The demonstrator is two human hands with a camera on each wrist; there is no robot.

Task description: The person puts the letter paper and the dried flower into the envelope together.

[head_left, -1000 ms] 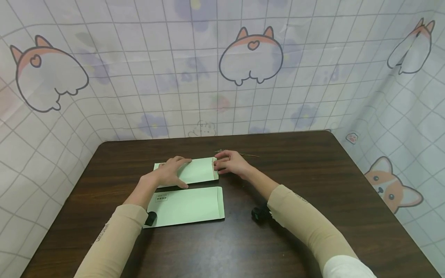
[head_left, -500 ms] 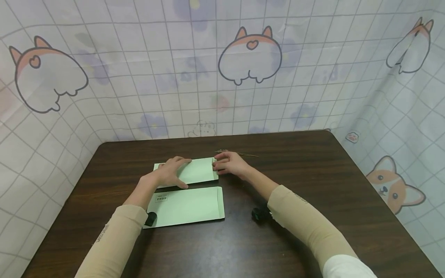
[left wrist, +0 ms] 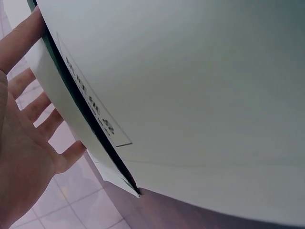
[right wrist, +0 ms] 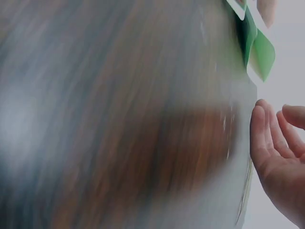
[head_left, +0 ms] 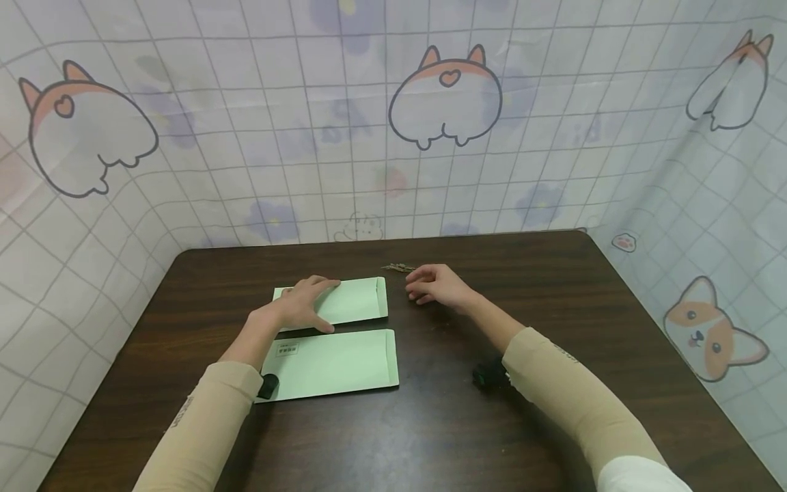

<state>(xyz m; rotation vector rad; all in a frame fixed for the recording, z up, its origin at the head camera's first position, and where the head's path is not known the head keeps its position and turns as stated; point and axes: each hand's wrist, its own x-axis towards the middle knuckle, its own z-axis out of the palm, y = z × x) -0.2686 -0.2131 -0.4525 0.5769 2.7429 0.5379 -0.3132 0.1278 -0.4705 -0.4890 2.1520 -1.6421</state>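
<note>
Two pale green envelopes lie on the dark wood table, one behind the other. My left hand (head_left: 300, 305) rests with spread fingers on the far envelope (head_left: 358, 299), covering its left part. In the left wrist view the near envelope (left wrist: 200, 95), with a small printed box, fills most of the picture beside that hand. My right hand (head_left: 441, 285) is just right of the far envelope's flap end, its fingers loosely bent and holding nothing. Thin dried stems (head_left: 398, 267) lie behind it, partly hidden by the hand. The right wrist view shows the green flap (right wrist: 263, 55) standing up.
A dark wrist camera (head_left: 268, 386) on the left wrist overlaps the near envelope's lower left corner. Another wrist camera (head_left: 488, 375) is under the right forearm. Behind the table (head_left: 430, 437) hangs a white checked curtain (head_left: 344, 157) with cartoon dogs.
My right hand has drawn away to the right from the far envelope's flap, where its fingers were, and now covers more of the stems. The left hand has stayed in place.
</note>
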